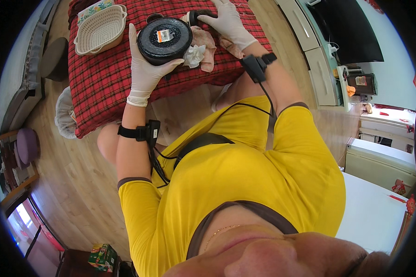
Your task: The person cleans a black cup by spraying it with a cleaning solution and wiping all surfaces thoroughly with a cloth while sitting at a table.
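My left hand [149,74], in a white glove, grips a round black pot-like vessel [175,42] by its side, fingers along the left and thumb along the near edge. Its flat speckled face with a small orange-and-white sticker is turned up. A dark ring [154,18] shows just beyond it. My right hand [229,23], gloved too, has its thumb against a dark cylindrical object [199,17] with a pale round end; the other fingertips leave the picture at the top. Between the hands lie a crumpled white tissue [195,55] and a pinkish cloth [208,51].
A red plaid cloth covers the table [97,92]. On its far left stands a cream plastic basket [101,32] beside a floral-patterned item [93,10]. A lined bin [65,113] is by the table's left edge, a dark stool [55,59] farther left. Cables run from my wrist bands.
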`<state>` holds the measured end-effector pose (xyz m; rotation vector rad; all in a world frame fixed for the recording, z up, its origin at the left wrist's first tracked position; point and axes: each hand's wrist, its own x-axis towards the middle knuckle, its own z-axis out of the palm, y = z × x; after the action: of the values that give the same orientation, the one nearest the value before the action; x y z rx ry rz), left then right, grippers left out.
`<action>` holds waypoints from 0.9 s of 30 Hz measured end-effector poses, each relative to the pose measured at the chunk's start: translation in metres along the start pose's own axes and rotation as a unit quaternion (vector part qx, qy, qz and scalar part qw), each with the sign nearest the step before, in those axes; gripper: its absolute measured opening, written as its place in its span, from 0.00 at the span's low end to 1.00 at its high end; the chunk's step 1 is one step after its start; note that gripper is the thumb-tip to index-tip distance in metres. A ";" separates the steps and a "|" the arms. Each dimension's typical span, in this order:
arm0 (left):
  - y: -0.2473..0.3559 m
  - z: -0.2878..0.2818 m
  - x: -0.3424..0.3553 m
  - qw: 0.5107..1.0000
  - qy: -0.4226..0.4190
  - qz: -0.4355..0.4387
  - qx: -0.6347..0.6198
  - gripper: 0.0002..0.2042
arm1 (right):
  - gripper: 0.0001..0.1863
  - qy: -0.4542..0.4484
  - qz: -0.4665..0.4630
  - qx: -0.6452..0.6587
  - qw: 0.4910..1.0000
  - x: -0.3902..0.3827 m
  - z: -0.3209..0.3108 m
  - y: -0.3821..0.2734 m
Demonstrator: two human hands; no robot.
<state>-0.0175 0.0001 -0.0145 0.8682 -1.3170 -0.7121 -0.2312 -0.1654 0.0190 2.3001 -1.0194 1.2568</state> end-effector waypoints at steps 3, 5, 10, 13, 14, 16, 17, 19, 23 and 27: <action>-0.002 -0.004 -0.002 1.000 -0.002 -0.007 0.009 0.67 | 0.17 -0.214 -0.045 0.165 0.962 -0.010 -0.015 -0.004; -0.002 -0.004 -0.001 1.000 -0.003 -0.018 -0.004 0.67 | 0.14 -0.258 -0.029 0.149 0.954 -0.031 -0.039 -0.032; -0.002 -0.001 -0.001 0.999 0.002 -0.028 -0.024 0.69 | 0.09 -0.273 -0.149 0.037 0.950 -0.057 -0.042 -0.033; -0.007 -0.005 -0.001 1.000 -0.001 -0.003 -0.010 0.69 | 0.10 -0.347 0.105 0.157 0.918 -0.042 -0.058 -0.049; -0.009 -0.008 -0.002 1.000 -0.003 -0.004 0.009 0.69 | 0.10 -0.340 0.195 0.194 0.899 -0.021 -0.079 -0.069; -0.006 -0.004 0.000 1.000 0.001 0.000 -0.002 0.69 | 0.10 -0.250 0.188 0.220 0.924 -0.014 -0.082 -0.060; -0.005 -0.003 0.000 1.000 0.005 0.001 -0.005 0.69 | 0.11 -0.206 0.182 0.235 0.932 -0.007 -0.083 -0.062; -0.006 -0.005 0.000 1.000 0.005 0.000 -0.010 0.69 | 0.16 -0.163 0.170 0.283 0.930 0.006 -0.089 -0.074; -0.004 -0.004 -0.002 1.000 0.015 0.005 0.000 0.70 | 0.23 -0.160 -0.017 0.224 0.961 0.026 -0.084 -0.109; -0.015 -0.011 -0.004 0.997 0.011 -0.008 0.079 0.66 | 0.18 -0.255 -0.204 0.293 0.898 0.031 -0.072 -0.146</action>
<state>-0.0063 -0.0024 -0.0295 1.0112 -1.3611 -0.6140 -0.1576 -0.0363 0.0922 3.1977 -0.2310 0.8721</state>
